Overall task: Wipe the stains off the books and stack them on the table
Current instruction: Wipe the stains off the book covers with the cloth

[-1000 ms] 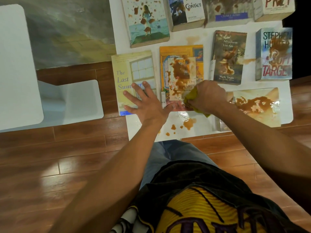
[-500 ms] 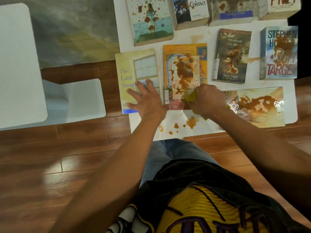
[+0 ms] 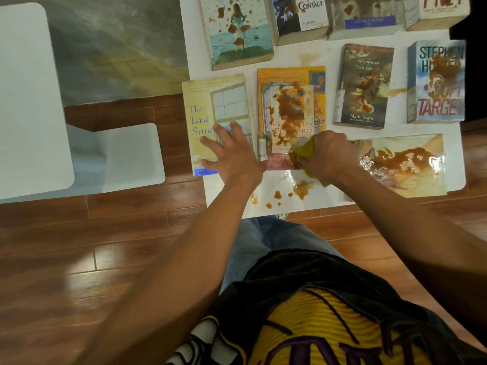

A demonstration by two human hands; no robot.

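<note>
Books lie stained; right hand (image 3: 326,154) clamps a yellow cloth (image 3: 305,151) on "Forward" book (image 3: 291,111); left hand (image 3: 232,154), fingers spread, presses "The Last Summer" (image 3: 210,109).

Floor (image 3: 105,246) was reddish-brown wood planks, glossy, with pale glare patch below and left of hands. Grey-green mottled surface (image 3: 113,48), rug or concrete, cannot tell, lay beyond hands to upper left. White rounded-corner furniture (image 3: 29,101) stood well left of hands, with lower white piece (image 3: 131,154) beside it, nearer hands. White table (image 3: 329,54) extended ahead of hands. Dark area sat at far right edge. Lighting was warm, indoor.
</note>
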